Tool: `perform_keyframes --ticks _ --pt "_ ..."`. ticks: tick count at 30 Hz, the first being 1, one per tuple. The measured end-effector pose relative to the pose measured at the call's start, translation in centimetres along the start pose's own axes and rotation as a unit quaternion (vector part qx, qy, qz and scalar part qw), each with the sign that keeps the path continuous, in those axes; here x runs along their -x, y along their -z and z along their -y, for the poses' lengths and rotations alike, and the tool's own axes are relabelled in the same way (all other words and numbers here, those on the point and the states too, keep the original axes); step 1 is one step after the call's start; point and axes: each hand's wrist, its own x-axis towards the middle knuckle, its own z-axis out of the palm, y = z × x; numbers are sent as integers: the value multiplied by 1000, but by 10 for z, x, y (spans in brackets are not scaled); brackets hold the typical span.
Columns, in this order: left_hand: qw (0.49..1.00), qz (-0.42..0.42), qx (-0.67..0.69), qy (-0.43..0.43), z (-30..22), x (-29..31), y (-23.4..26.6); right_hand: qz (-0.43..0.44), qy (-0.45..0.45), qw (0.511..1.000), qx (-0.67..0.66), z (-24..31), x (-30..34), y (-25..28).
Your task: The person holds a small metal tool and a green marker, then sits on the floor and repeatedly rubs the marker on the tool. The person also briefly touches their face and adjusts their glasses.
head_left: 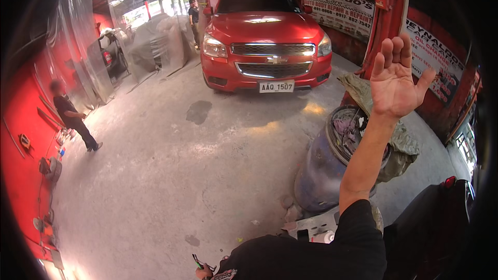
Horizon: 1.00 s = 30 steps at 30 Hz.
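The right hand (pixel 395 80) is raised high with its palm bare and fingers spread, grasping nothing, above a blue drum (pixel 324 168) stuffed with rags and scrap that stands just beside the red pillar (pixel 386 26), out of the driving lane. The left hand (pixel 203 271), low at the frame's edge, seems to pinch a small green-handled tool (pixel 197 262), though its grip is too cropped to tell. A red pickup (pixel 265 36) is parked nose-out on the concrete floor (pixel 171 176).

Red pickup (pixel 267 36) parked on concrete floor (pixel 171 176), plastic sheeting (pixel 83 46) left
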Motion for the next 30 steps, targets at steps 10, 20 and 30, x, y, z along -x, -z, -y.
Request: perform_keyframes --ticks 10,20,30 --pt "967 -162 -189 -51 18 36 -44 138 0 987 86 -36 35 -123" --pt "992 -91 85 8 -80 80 7 115 156 917 348 -188 140 -196" --pt "905 103 138 -389 -405 289 42 -367 -450 668 466 -235 328 -132"
